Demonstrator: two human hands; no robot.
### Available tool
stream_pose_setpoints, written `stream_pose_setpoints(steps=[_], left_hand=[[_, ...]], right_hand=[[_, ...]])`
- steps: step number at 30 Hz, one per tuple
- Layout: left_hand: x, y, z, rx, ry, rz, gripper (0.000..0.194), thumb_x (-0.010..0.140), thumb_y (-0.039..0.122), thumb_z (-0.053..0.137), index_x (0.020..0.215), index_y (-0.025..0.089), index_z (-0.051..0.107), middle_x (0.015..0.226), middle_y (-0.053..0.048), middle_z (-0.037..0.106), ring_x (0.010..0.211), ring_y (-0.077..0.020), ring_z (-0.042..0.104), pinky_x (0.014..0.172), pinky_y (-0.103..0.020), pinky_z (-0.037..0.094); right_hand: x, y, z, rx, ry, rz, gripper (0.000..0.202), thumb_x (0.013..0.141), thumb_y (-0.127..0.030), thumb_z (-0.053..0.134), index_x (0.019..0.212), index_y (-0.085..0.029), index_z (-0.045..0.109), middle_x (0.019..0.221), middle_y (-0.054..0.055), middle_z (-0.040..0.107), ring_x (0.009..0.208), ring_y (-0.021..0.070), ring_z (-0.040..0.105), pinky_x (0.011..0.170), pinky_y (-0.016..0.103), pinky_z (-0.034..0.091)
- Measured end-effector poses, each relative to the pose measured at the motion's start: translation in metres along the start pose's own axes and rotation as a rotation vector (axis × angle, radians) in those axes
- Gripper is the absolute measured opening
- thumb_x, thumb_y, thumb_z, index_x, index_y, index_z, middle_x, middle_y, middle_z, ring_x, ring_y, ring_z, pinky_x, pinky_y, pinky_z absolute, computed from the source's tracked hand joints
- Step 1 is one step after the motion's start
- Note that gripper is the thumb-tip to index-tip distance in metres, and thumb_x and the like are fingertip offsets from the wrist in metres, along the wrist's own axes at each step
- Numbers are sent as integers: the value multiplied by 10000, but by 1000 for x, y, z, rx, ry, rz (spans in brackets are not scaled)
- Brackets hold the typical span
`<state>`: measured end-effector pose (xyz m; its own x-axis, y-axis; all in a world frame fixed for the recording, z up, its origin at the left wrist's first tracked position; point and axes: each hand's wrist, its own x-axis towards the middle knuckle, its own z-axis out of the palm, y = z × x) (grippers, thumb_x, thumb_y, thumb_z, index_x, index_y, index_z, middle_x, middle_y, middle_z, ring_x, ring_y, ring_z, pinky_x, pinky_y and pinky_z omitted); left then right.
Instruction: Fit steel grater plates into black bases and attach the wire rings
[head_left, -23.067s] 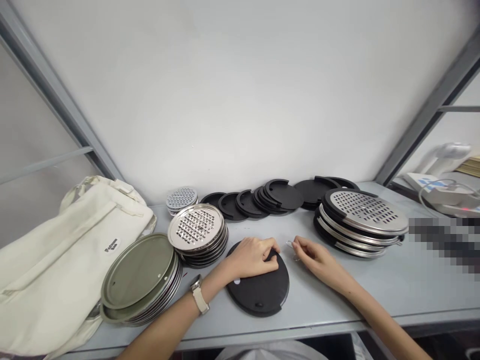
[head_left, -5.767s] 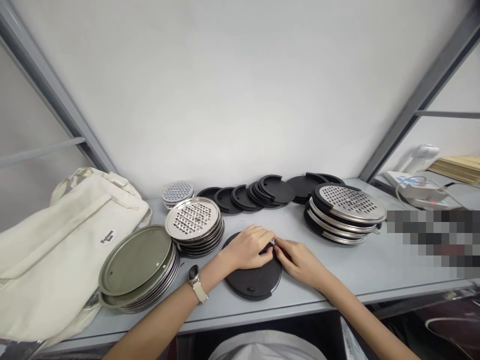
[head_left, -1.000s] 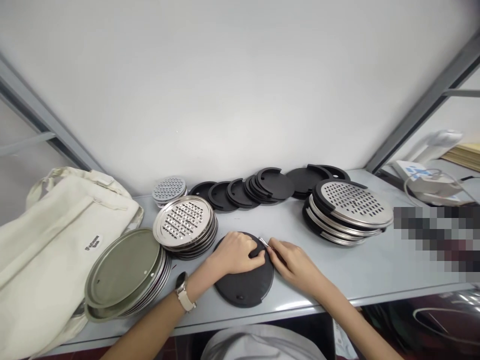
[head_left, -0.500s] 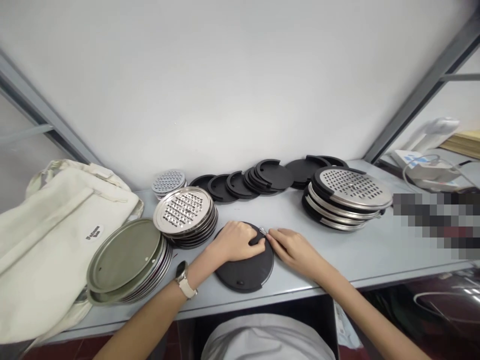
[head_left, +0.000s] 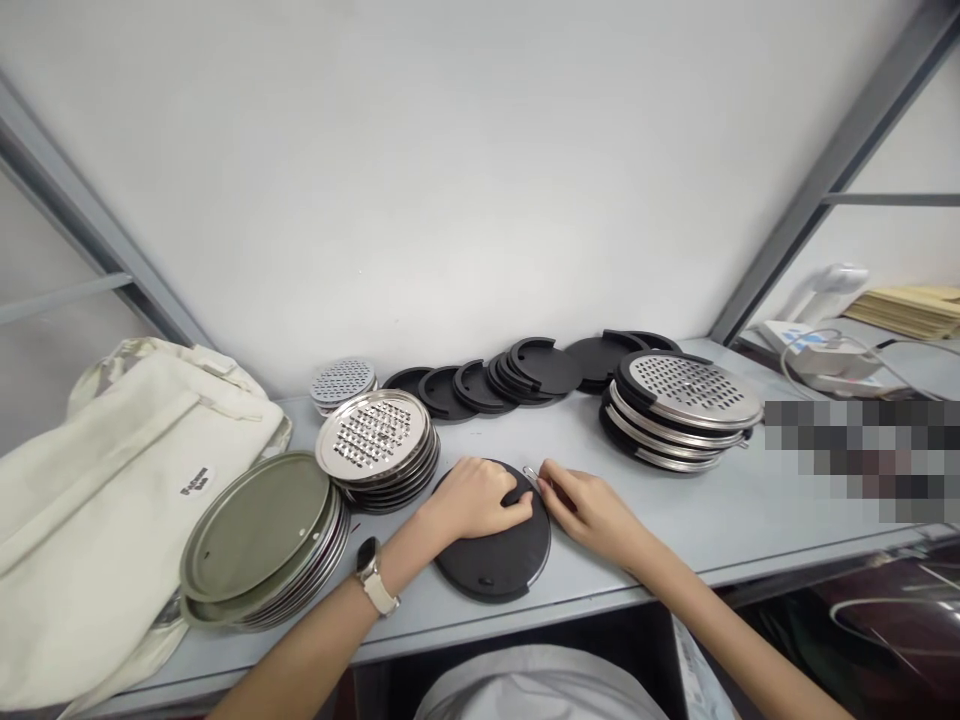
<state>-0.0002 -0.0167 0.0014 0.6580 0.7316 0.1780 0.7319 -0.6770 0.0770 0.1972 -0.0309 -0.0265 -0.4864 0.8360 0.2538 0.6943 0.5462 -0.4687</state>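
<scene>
My left hand (head_left: 476, 498), a watch on its wrist, lies over a round black disc (head_left: 499, 565) on the table. Its fingers curl over the upper part of the disc, holding it down. My right hand (head_left: 589, 508) pinches a small bent metal wire loop (head_left: 530, 472) at the disc's upper right edge. Whether the loop is joined to the disc I cannot tell. Left of the disc stands a stack of round steel grater plates (head_left: 375, 437). On the right, more grater plates in black rims (head_left: 686, 388) are piled up.
A stack of olive-green round plates (head_left: 255, 525) sits at front left beside a cream cloth bag (head_left: 120, 500). Black rimmed discs (head_left: 547, 368) overlap in a row along the wall. Small grater discs (head_left: 343, 382) stand behind. White boxes with cables (head_left: 817, 345) lie at far right.
My right hand's fingers have shifted slightly on the wire loop, which now shows more of its curve. The left hand stays on the disc. The view has tilted and shifted slightly.
</scene>
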Motion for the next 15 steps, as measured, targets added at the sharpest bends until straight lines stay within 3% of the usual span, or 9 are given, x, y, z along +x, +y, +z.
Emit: stream_pose_setpoints(steps=[15], left_hand=[[0, 1, -4, -10, -14, -12, 332, 870, 382, 482, 710, 164, 673, 724, -68, 693, 662, -198, 647, 607, -284, 418]], right_hand=[[0, 0, 1, 29, -26, -65, 198, 978, -244, 314, 803, -225, 404, 637, -19, 506, 537, 143, 468, 551, 248, 314]])
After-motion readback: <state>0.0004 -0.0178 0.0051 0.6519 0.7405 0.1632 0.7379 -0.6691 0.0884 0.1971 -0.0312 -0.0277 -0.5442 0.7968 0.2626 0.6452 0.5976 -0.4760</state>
